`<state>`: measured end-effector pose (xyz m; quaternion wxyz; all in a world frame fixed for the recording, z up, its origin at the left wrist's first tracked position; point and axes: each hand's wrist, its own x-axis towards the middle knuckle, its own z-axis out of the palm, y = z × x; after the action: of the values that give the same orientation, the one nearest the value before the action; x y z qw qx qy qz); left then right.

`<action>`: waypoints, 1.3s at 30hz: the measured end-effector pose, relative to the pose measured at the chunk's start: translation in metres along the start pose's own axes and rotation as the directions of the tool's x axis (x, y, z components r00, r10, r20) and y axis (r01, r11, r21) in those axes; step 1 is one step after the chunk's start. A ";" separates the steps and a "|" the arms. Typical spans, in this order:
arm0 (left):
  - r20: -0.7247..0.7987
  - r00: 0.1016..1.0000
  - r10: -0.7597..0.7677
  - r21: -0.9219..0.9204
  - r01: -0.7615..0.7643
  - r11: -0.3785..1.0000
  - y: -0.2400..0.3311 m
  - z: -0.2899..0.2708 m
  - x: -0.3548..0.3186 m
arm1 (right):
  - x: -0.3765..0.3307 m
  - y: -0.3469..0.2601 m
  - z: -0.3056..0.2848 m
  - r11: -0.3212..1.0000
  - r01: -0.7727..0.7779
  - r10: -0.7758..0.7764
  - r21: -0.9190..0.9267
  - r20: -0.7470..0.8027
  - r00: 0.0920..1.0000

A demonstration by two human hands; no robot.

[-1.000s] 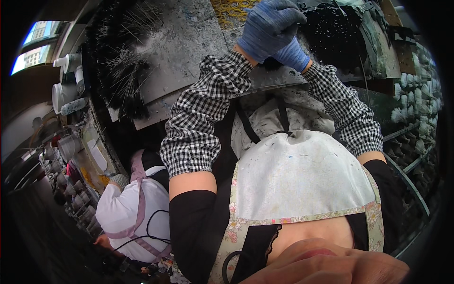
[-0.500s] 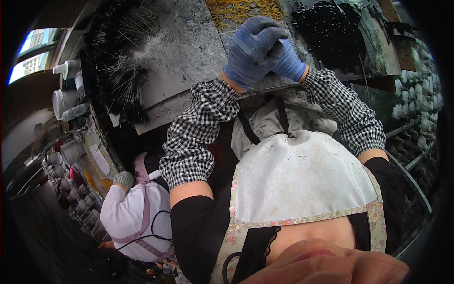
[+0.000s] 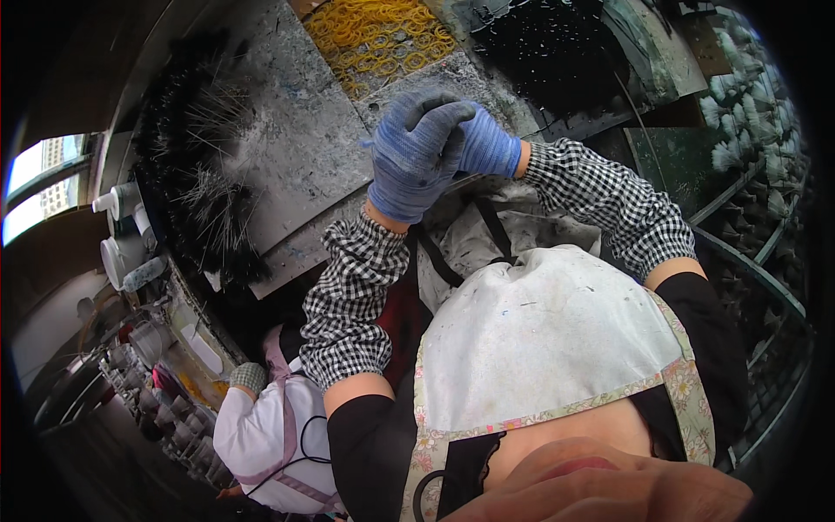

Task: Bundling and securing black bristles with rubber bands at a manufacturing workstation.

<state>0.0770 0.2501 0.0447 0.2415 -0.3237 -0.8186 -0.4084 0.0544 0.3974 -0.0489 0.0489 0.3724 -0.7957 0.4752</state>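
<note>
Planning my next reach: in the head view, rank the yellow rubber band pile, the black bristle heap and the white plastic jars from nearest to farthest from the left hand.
From the left hand:
1. Yellow rubber band pile, just above, on the worktop.
2. Black bristle heap, to the left.
3. White plastic jars, far left edge.

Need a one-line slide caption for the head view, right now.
Two blue-gloved hands, left hand over right hand, clasped above a paint-stained workbench near yellow rubber bands.
</note>
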 end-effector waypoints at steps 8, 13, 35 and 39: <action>0.169 0.946 0.276 -0.020 -0.277 0.961 -0.010 0.080 0.103 | -0.021 0.049 -0.108 0.709 -0.042 0.033 -0.704 -0.027 0.999; 0.149 0.941 0.304 -0.263 -0.259 0.930 -0.037 0.149 0.162 | -0.017 0.126 -0.143 0.921 -0.295 0.187 -0.255 -0.376 0.908; 0.026 0.928 0.371 -0.344 -0.340 0.875 -0.058 0.157 0.151 | -0.013 0.130 -0.138 0.829 -0.286 0.166 -0.482 -0.276 0.947; 0.075 0.931 0.356 -0.367 -0.306 0.878 -0.047 0.149 0.142 | -0.020 0.142 -0.130 0.944 -0.309 0.330 0.120 -0.395 0.857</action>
<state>-0.0729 0.3984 0.0325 0.1885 -0.5247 -0.6802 -0.4759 -0.0577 0.5502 -0.0894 0.1253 0.1284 -0.8057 0.5645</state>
